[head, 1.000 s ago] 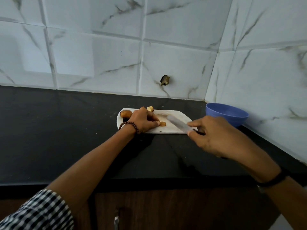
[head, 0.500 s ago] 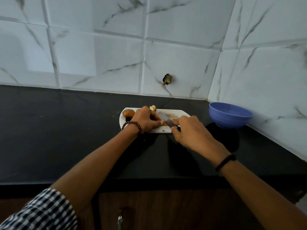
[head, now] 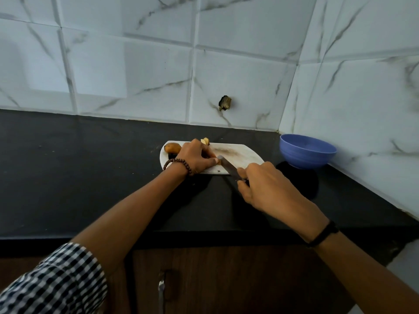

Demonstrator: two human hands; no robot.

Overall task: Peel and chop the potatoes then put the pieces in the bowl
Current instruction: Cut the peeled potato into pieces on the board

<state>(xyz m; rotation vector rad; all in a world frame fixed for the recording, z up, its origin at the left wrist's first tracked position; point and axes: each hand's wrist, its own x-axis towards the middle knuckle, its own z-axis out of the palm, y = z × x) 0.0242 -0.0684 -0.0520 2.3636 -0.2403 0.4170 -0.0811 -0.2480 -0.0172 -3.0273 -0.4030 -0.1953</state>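
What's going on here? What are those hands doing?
Someone is chopping potatoes on a white cutting board. The left hand holds a potato piece down, and the right hand grips a knife whose blade meets it. A brown potato lies at the board's left end, with cut pieces at its far edge. The blue bowl stands to the right; no pieces show in it.

Buried under the left grip [head: 195, 158]: most of the potato piece [head: 217, 161], just an orange sliver showing at the knife [head: 229, 167]. Swallowed by the right grip [head: 265, 189]: the knife's handle. Half hidden behind the left knuckles: pale cut pieces [head: 205, 140], too small to count. Cut off at the frame's lower left: checked sleeve [head: 52, 282]. Unreadable at centre wall: a dark lump [head: 225, 103].
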